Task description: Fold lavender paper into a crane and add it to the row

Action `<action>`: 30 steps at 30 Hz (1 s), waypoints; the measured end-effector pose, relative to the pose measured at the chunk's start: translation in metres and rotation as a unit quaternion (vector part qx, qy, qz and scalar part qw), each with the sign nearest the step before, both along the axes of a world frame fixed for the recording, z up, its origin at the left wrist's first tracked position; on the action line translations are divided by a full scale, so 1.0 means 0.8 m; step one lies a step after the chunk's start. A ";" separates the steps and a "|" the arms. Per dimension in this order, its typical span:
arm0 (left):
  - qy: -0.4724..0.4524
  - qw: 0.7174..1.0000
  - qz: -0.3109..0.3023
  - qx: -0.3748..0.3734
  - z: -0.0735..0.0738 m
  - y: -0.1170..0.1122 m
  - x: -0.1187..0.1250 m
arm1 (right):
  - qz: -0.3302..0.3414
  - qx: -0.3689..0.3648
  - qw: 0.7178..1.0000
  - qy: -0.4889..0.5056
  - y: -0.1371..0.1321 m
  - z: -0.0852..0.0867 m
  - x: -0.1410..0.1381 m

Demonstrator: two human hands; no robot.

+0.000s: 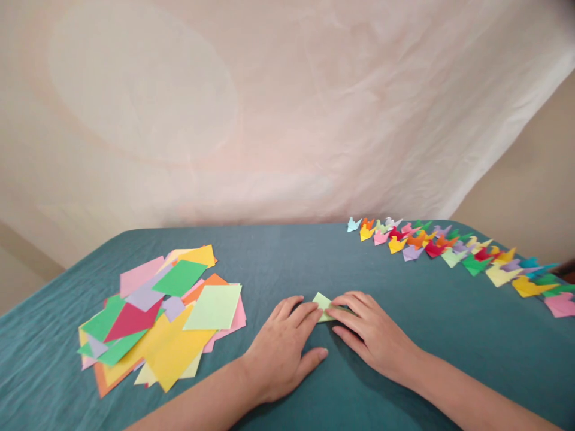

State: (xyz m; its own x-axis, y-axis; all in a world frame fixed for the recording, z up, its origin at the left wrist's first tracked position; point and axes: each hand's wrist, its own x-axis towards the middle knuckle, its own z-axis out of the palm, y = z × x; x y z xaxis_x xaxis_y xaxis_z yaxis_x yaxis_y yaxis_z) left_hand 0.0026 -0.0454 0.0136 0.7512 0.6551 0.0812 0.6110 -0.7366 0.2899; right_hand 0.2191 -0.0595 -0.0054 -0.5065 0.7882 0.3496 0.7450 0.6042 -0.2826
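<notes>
A small folded piece of light green paper (321,300) lies on the cloth in front of me, its pointed corner facing away. My left hand (287,338) rests palm down with fingers stretched out, the fingertips touching the paper's left side and the thumb apart. From the other side, my right hand (368,329) reaches in with its fingertips on the paper's right part. Its fingers are extended and the thumb stays apart from them. Fingers cover both sides of the paper, so the full shape of the fold is hidden.
On the left lies a loose pile of coloured paper sheets (179,353), with a light green square (212,307) on top. Rows of small folded paper birds (415,240) stand at the back right. A teal cloth (278,257) covers the table; a pale sheet (278,108) hangs behind.
</notes>
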 end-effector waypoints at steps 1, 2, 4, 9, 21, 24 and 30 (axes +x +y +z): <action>0.000 1.000 0.000 0.002 0.000 0.000 0.000 | 0.001 -0.002 1.000 -0.001 0.000 0.000 0.000; -0.001 1.000 -0.001 0.005 0.000 0.000 0.000 | 0.002 -0.005 1.000 -0.002 0.000 0.000 -0.001; -0.003 1.000 -0.002 0.010 -0.001 0.000 0.000 | 0.002 -0.009 1.000 -0.006 0.000 0.000 -0.001; 0.001 1.000 -0.008 0.021 0.000 0.001 0.000 | 0.006 0.002 1.000 -0.026 0.001 -0.003 0.001; 0.007 0.999 -0.020 0.050 0.000 0.002 0.000 | 0.026 0.034 0.995 -0.094 -0.002 0.006 -0.002; 0.015 0.997 -0.026 0.070 0.000 0.002 0.000 | 0.027 0.043 0.994 -0.099 -0.004 0.008 -0.002; 0.029 0.994 -0.034 0.104 0.000 0.002 0.001 | 0.027 0.054 0.992 -0.114 -0.010 0.010 -0.004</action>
